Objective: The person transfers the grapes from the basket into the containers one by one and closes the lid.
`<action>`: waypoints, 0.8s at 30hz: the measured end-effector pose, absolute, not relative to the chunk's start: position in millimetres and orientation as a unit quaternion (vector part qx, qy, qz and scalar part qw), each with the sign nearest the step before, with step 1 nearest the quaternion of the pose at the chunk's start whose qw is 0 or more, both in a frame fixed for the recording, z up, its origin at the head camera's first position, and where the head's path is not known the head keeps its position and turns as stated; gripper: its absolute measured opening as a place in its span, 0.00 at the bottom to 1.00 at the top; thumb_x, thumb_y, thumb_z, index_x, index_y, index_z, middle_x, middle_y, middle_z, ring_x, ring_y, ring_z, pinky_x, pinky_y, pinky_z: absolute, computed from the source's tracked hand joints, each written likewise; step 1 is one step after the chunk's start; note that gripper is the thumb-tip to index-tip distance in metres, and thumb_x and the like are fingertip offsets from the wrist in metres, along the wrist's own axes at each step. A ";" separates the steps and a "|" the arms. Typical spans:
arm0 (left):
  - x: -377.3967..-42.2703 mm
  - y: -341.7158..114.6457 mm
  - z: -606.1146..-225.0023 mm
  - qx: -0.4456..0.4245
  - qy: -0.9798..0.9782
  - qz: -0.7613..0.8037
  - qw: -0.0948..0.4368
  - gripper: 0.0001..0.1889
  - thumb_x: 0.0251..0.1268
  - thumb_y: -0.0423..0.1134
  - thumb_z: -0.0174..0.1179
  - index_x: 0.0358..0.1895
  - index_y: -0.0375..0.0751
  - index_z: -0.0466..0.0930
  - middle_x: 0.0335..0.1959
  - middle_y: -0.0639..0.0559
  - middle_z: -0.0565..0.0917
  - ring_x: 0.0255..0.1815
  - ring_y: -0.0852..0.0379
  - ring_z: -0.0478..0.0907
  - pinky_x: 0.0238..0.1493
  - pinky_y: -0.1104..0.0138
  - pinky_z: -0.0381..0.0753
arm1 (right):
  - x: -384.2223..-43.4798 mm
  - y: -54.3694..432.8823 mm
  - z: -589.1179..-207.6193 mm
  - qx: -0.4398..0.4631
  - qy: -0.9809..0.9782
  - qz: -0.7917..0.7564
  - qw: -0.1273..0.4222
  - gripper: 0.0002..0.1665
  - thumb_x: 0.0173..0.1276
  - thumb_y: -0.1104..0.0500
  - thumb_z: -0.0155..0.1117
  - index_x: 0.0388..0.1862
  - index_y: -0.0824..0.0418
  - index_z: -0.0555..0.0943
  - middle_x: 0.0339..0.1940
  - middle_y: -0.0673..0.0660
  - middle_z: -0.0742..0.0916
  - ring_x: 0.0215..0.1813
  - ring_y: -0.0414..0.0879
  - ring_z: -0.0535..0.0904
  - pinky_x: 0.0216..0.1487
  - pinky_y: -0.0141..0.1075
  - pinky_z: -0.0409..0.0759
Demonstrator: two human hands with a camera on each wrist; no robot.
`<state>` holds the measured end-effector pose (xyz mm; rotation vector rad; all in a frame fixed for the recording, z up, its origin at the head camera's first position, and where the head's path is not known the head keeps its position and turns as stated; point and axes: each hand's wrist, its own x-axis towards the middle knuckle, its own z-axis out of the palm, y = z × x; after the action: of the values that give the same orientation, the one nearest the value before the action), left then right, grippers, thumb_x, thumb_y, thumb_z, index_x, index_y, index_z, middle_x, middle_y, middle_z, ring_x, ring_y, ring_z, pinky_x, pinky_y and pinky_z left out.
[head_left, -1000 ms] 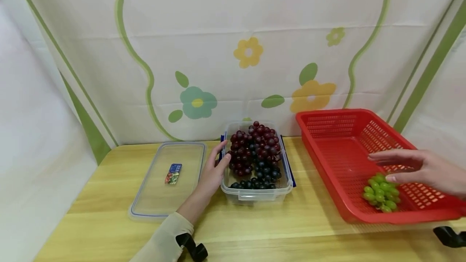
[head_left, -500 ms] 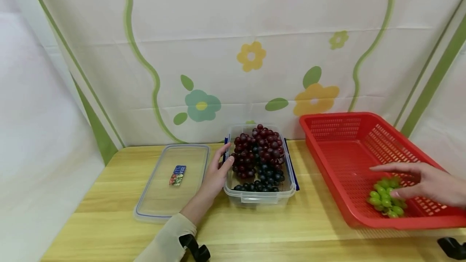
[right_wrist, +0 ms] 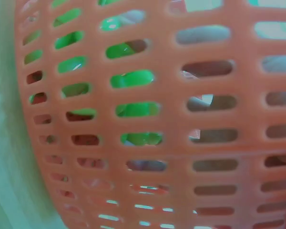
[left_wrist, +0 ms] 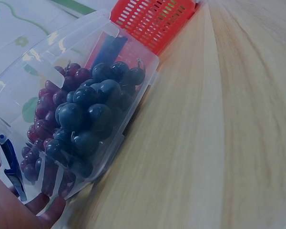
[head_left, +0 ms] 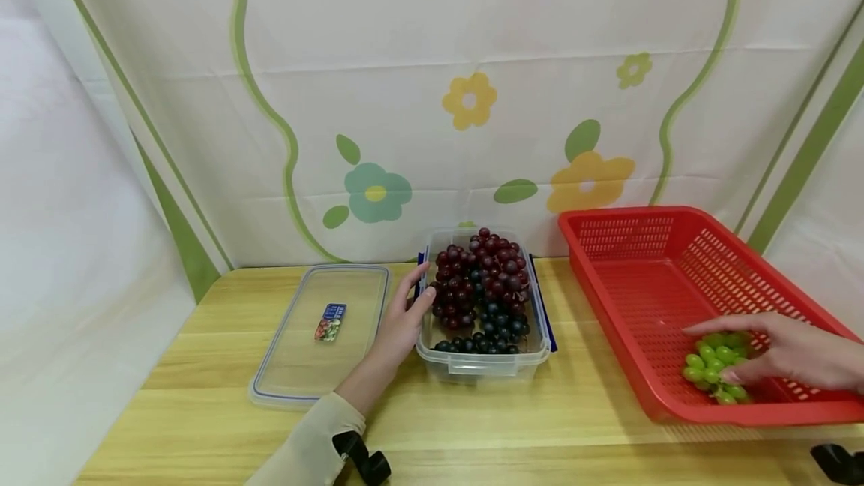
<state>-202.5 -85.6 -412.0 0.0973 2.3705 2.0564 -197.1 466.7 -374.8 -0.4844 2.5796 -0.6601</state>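
Observation:
A clear plastic food container [head_left: 482,366] holds bunches of red grapes [head_left: 499,265] and dark grapes [head_left: 499,321]. My left hand [head_left: 397,325] rests against its left side, the thumb at the rim; in the left wrist view its fingertips [left_wrist: 52,210] touch the lower wall. On the right is a red plastic basket [head_left: 648,306] with a bunch of green grapes [head_left: 709,358] near its front. Over that bunch my right hand [head_left: 796,351] is spread, the index finger stretched across it and the thumb touching the near grapes. The right wrist view shows mostly the slotted basket wall [right_wrist: 171,114].
The container's clear lid [head_left: 297,358] with a blue edge lies flat on the wooden table [head_left: 202,366] to the left. Behind the table hangs a flowered cloth [head_left: 405,96]. A blue side latch [head_left: 543,306] hangs down from the container's right side.
The right hand has come down from above the green grapes to touch them. The left hand stays at the container. The head view has shifted slightly.

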 end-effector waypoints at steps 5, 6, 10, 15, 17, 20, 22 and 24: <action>-202.7 -86.3 -411.4 0.029 0.754 0.656 0.003 0.26 0.86 0.48 0.51 0.82 0.65 0.63 0.89 0.52 0.54 0.89 0.39 0.49 0.84 0.35 0.56 | -198.2 459.1 -374.9 -0.150 0.953 -0.189 0.182 0.30 0.70 0.44 0.74 0.69 0.49 0.83 0.65 0.62 0.87 0.49 0.18 0.69 0.47 0.45 0.82; -202.7 -86.5 -411.4 0.028 0.755 0.656 0.003 0.26 0.86 0.48 0.51 0.82 0.65 0.63 0.89 0.52 0.54 0.89 0.39 0.49 0.84 0.35 0.56 | -198.4 458.6 -374.9 -0.147 0.954 -0.187 0.181 0.29 0.70 0.44 0.74 0.69 0.48 0.84 0.65 0.62 0.87 0.49 0.18 0.69 0.47 0.47 0.81; -202.9 -86.9 -411.9 0.031 0.754 0.656 0.003 0.27 0.86 0.48 0.51 0.82 0.64 0.62 0.89 0.52 0.53 0.89 0.39 0.48 0.84 0.35 0.54 | -198.6 461.5 -376.4 -0.162 0.945 -0.204 0.199 0.28 0.73 0.46 0.71 0.70 0.48 0.83 0.66 0.62 0.86 0.50 0.17 0.70 0.45 0.39 0.81; -202.9 -86.2 -411.9 0.033 0.754 0.656 0.005 0.27 0.87 0.48 0.50 0.82 0.65 0.62 0.89 0.53 0.54 0.89 0.39 0.48 0.84 0.35 0.54 | -200.4 469.1 -379.9 -0.211 0.900 -0.271 0.268 0.33 0.73 0.54 0.72 0.76 0.50 0.77 0.69 0.37 0.82 0.55 0.15 0.69 0.46 0.32 0.83; -202.6 -86.0 -411.5 0.032 0.754 0.656 0.005 0.26 0.87 0.47 0.50 0.82 0.66 0.62 0.89 0.53 0.54 0.89 0.39 0.49 0.84 0.35 0.55 | -200.8 470.6 -381.4 -0.224 0.889 -0.285 0.281 0.37 0.70 0.55 0.74 0.77 0.51 0.76 0.67 0.25 0.78 0.56 0.15 0.69 0.50 0.44 0.87; -202.4 -86.1 -411.4 0.033 0.754 0.656 0.004 0.26 0.87 0.47 0.50 0.82 0.65 0.62 0.89 0.53 0.54 0.89 0.38 0.50 0.84 0.34 0.56 | -201.6 471.1 -381.4 -0.224 0.888 -0.281 0.286 0.37 0.68 0.55 0.75 0.76 0.49 0.77 0.64 0.20 0.76 0.56 0.16 0.69 0.49 0.45 0.86; -202.3 -86.1 -411.0 0.032 0.753 0.657 0.004 0.26 0.87 0.47 0.50 0.82 0.65 0.62 0.89 0.53 0.54 0.88 0.38 0.51 0.83 0.35 0.56 | -202.0 471.0 -380.4 -0.218 0.887 -0.281 0.293 0.35 0.69 0.55 0.74 0.75 0.49 0.78 0.63 0.22 0.79 0.54 0.18 0.71 0.49 0.43 0.84; -202.4 -86.0 -411.0 0.032 0.753 0.657 0.005 0.26 0.87 0.47 0.50 0.82 0.65 0.62 0.89 0.53 0.54 0.89 0.38 0.50 0.84 0.35 0.56 | -202.8 470.4 -378.9 -0.217 0.885 -0.280 0.302 0.33 0.71 0.55 0.72 0.74 0.49 0.79 0.63 0.27 0.81 0.53 0.20 0.72 0.46 0.32 0.80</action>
<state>-202.4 -86.0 -411.0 0.0988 2.3580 2.0583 -202.8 470.4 -378.9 -0.5747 2.3474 -0.7413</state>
